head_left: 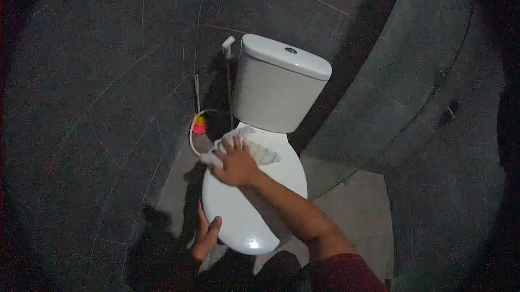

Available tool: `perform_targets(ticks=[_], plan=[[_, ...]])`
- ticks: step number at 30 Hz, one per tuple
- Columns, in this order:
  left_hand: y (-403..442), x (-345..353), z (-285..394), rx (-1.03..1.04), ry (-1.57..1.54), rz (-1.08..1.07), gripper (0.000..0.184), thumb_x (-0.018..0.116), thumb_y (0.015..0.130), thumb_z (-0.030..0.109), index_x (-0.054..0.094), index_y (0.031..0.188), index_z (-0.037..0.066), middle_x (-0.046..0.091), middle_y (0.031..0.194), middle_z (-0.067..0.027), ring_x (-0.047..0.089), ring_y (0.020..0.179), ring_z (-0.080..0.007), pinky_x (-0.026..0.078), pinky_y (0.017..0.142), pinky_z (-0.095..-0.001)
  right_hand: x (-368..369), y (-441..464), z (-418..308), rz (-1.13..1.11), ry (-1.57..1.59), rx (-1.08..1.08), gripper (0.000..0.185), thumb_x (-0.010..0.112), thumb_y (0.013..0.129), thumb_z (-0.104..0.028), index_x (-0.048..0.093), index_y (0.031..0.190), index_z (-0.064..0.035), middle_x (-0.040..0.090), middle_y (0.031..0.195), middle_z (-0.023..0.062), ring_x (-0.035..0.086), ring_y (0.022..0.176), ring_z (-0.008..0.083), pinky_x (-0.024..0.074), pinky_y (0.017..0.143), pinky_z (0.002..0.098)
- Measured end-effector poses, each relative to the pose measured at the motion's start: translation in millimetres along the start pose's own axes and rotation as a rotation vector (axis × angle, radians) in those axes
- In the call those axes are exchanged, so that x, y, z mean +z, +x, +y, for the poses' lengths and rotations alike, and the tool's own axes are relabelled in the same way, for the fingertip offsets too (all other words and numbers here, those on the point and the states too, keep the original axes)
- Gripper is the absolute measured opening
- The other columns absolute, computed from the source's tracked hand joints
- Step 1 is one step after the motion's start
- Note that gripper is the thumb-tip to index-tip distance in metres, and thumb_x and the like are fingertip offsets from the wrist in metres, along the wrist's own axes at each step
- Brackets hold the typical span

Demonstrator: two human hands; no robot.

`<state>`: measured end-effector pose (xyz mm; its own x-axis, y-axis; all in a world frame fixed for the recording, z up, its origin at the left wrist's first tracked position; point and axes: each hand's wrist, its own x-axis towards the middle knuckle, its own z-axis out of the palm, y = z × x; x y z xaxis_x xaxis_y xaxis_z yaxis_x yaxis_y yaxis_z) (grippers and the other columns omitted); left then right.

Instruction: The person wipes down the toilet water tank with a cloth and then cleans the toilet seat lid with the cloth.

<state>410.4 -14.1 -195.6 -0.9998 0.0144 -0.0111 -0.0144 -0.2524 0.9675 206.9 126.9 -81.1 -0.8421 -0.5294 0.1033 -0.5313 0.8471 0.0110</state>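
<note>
Dark tiled walls (119, 53) and a grey floor (357, 221) surrounded the white toilet (276, 94), on whose lowered lid (235, 211) a pale cloth (265, 155) lay beneath the spread fingers (236, 144) of the right hand (236, 163), while the left hand (206, 236) touched the lid's edge, its grip unclear.

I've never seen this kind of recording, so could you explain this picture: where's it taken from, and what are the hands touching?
There's no machine here, just a person's two bare hands, seen from a camera worn on the head, looking forward and down. The right hand is spread over a whitish cloth lying on the closed white toilet lid. The left hand is at the lid's left edge; I can't tell whether it grips. Behind the lid stands the tank.
</note>
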Motion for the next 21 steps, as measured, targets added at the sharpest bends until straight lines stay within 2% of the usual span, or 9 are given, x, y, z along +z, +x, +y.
perform_targets(ticks=[2, 5, 7, 9, 14, 15, 17, 18, 21], plan=[[5, -2, 6, 0.005, -0.02, 0.012, 0.107, 0.065, 0.105, 0.045, -0.01, 0.167, 0.002, 0.027, 0.166, -0.0244, 0.036, 0.147, -0.0358, 0.03, 0.123, -0.048, -2, -24, 2, 0.06, 0.187, -0.21, 0.073, 0.055, 0.095, -0.059, 0.055, 0.154, -0.0159, 0.039, 0.165, 0.0272, 0.029, 0.153, 0.0556, 0.0241, 0.12, 0.0721], [4, -9, 5, 0.009, 0.076, -0.017, 0.11, 0.065, 0.104, 0.048, -0.011, 0.167, 0.001, 0.027, 0.166, -0.0243, 0.036, 0.148, -0.0363, 0.029, 0.123, -0.0479, -5, -53, 46, 0.022, 0.411, -0.317, 0.074, 0.057, 0.095, -0.061, 0.052, 0.156, -0.0197, 0.036, 0.169, 0.0208, 0.029, 0.154, 0.0527, 0.0247, 0.12, 0.0698], [3, -10, -9, -0.049, 0.126, 0.003, 0.111, 0.065, 0.103, 0.05, -0.011, 0.167, 0.0, 0.029, 0.165, -0.0251, 0.037, 0.147, -0.0362, 0.03, 0.123, -0.0481, -30, -64, 68, -0.054, 0.121, -0.1, 0.074, 0.056, 0.096, -0.064, 0.049, 0.159, -0.0259, 0.032, 0.172, 0.0136, 0.028, 0.156, 0.0506, 0.0228, 0.12, 0.0678], [2, -9, -1, -0.054, 0.163, 0.006, 0.111, 0.065, 0.103, 0.051, -0.011, 0.167, 0.001, 0.03, 0.165, -0.0255, 0.038, 0.147, -0.0361, 0.031, 0.122, -0.048, -34, -55, 84, -0.064, 0.001, 0.087, 0.075, 0.052, 0.096, -0.07, 0.044, 0.162, -0.0361, 0.029, 0.175, 0.0101, 0.024, 0.154, 0.0569, 0.0157, 0.12, 0.0723], [2, -6, -9, -0.021, 0.206, -0.008, 0.109, 0.063, 0.104, 0.053, -0.01, 0.167, 0.002, 0.033, 0.163, -0.0257, 0.04, 0.145, -0.0361, 0.033, 0.121, -0.0473, -6, 7, 91, -0.092, 0.093, 0.275, 0.077, 0.044, 0.097, -0.074, 0.041, 0.163, -0.0362, 0.025, 0.173, 0.0223, 0.021, 0.153, 0.0607, 0.0116, 0.12, 0.077], [1, -4, -7, -0.023, 0.104, -0.002, 0.108, 0.063, 0.104, 0.052, -0.009, 0.167, 0.003, 0.032, 0.163, -0.0254, 0.04, 0.145, -0.0358, 0.032, 0.121, -0.047, -9, 16, 83, -0.093, 0.096, 0.29, 0.077, 0.044, 0.097, -0.074, 0.041, 0.163, -0.0362, 0.025, 0.173, 0.0223, 0.021, 0.153, 0.0607, 0.0116, 0.12, 0.077], [0, -1, -5, -0.029, 0.007, -0.007, 0.107, 0.063, 0.104, 0.051, -0.009, 0.167, 0.003, 0.032, 0.163, -0.0251, 0.04, 0.145, -0.0355, 0.032, 0.121, -0.0466, -16, 29, 62, -0.139, 0.131, 0.315, 0.078, 0.044, 0.097, -0.071, 0.041, 0.164, -0.0299, 0.025, 0.17, 0.0303, 0.022, 0.153, 0.0612, 0.0144, 0.122, 0.0737], [0, -3, -5, -0.013, 0.007, -0.006, 0.104, 0.063, 0.105, 0.047, -0.009, 0.167, 0.003, 0.031, 0.163, -0.0247, 0.04, 0.145, -0.035, 0.031, 0.122, -0.0463, -10, 29, 53, -0.139, 0.133, 0.326, 0.078, 0.044, 0.097, -0.071, 0.041, 0.164, -0.0299, 0.025, 0.17, 0.0303, 0.022, 0.153, 0.0612, 0.0144, 0.122, 0.0737], [-1, 3, 15, 0.017, 0.007, -0.023, 0.101, 0.062, 0.107, 0.042, -0.009, 0.167, 0.003, 0.031, 0.163, -0.0242, 0.04, 0.144, -0.034, 0.031, 0.122, -0.0458, -2, 5, 25, 0.015, 0.03, 0.064, 0.076, 0.051, 0.096, -0.057, 0.045, 0.161, -0.017, 0.027, 0.167, 0.035, 0.023, 0.154, 0.0588, 0.0187, 0.125, 0.0674]])
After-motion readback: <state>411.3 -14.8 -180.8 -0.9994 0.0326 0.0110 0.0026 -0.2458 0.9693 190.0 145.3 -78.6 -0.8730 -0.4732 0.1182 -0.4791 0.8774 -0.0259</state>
